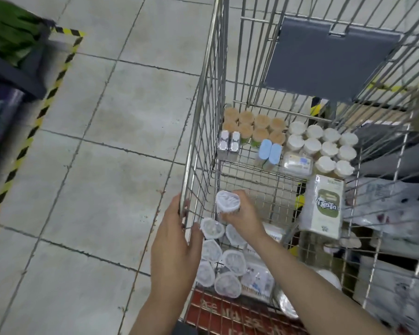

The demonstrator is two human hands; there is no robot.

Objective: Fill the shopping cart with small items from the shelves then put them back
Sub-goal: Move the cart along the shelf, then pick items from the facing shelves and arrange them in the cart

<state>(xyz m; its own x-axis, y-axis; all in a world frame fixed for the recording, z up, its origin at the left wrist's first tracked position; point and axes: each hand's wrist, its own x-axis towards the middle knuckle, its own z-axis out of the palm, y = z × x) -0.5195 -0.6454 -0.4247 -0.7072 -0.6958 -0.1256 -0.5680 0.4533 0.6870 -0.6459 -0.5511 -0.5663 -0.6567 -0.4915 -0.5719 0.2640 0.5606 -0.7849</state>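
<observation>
A wire shopping cart (203, 97) fills the right half of the view. My left hand (176, 247) grips the cart's left rim near its corner. My right hand (243, 213) reaches inside the cart and holds a small clear container with a white lid (228, 201), fingers curled round it. Just below it lie several more of the same white-lidded containers (224, 264) on the cart floor. Farther in stand packs of orange-lidded cups (254, 126), white-lidded cups (324, 146), two blue-lidded containers (270, 151), two foil-topped packs (229, 142) and a white and green pack (324, 206).
A grey flap (324, 59) hangs on the cart's far wall. Tiled floor (107, 153) spreads to the left, with black and yellow hazard tape (39, 117) round a dark display holding green produce (7, 35). Shelves with white packages (392, 213) lie beyond the cart's right side.
</observation>
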